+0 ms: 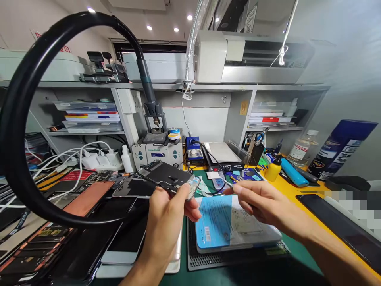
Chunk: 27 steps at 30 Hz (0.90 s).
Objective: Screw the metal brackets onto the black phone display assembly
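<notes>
Panel (165, 174) sits, we find, clasped in the left hand (170, 205). Right of that grip, the right hand (258, 198) pinches a slim tool (228, 184).

Black panel (164, 173), blue-and-white packet (214, 228), green mat (238, 278)

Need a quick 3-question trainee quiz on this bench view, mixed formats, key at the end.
1. Which hand holds the dark flat panel?
2. True or false: the blue-and-white packet lies underneath the black perforated mat.
3. What colour is the small bottle in front of and to the left of the clear bottle with the white cap?
A) Yellow
B) Red
C) Black

Key:
1. The left hand.
2. False; the packet lies on top of the mat.
3. A.
</notes>
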Each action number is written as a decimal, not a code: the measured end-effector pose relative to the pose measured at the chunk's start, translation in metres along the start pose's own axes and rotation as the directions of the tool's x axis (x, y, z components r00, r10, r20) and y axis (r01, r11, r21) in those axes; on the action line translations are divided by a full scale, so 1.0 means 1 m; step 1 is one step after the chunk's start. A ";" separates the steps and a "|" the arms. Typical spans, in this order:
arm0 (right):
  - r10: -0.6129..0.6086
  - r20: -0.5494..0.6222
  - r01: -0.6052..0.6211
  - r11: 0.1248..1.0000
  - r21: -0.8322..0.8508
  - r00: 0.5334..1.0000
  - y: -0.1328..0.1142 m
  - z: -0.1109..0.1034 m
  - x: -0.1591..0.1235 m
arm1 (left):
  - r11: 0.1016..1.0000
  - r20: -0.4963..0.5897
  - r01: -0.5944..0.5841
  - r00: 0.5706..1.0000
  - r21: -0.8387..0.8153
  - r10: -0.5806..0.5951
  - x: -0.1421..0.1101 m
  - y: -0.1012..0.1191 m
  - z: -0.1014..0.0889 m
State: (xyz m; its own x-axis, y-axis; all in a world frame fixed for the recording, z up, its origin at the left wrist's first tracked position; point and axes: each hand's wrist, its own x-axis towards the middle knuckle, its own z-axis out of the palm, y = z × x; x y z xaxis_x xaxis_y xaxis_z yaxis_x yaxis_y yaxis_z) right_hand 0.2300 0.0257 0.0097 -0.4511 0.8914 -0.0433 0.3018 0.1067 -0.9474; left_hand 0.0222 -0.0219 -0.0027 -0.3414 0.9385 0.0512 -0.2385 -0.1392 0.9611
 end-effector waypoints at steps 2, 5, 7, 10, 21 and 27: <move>-0.048 0.051 0.062 0.942 -0.331 0.998 0.002 -0.014 -0.005 | 1.000 -0.021 0.009 1.000 -0.001 -0.009 0.003 -0.001 -0.002; -0.062 0.113 0.116 0.813 -0.570 0.992 0.003 -0.025 -0.010 | 0.998 -0.017 0.061 0.998 -0.015 -0.061 0.003 -0.004 -0.001; -0.083 0.117 0.140 0.745 -0.652 0.990 0.002 -0.026 -0.011 | 0.996 -0.011 0.084 0.996 -0.007 -0.084 0.002 -0.006 0.001; -0.113 0.084 0.139 0.696 -0.705 0.990 0.000 -0.022 -0.011 | 0.995 -0.028 0.097 0.995 0.017 -0.097 0.001 -0.009 0.002; -0.105 0.159 0.188 0.681 -0.708 0.982 -0.002 -0.013 -0.013 | 0.993 -0.033 0.119 0.992 -0.007 -0.119 0.003 -0.014 0.005; -0.162 0.142 0.215 0.716 -0.664 0.977 0.004 -0.009 -0.013 | 0.993 -0.029 0.117 0.993 -0.013 -0.117 0.002 -0.013 0.006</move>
State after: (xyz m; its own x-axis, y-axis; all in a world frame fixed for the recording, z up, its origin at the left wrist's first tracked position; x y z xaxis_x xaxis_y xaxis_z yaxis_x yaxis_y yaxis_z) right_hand 0.2449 0.0186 0.0096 -0.6085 0.7908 0.0661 0.6766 0.5605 -0.4776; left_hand 0.0300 -0.0163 -0.0132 -0.3373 0.9388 -0.0696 -0.2883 -0.0327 0.9570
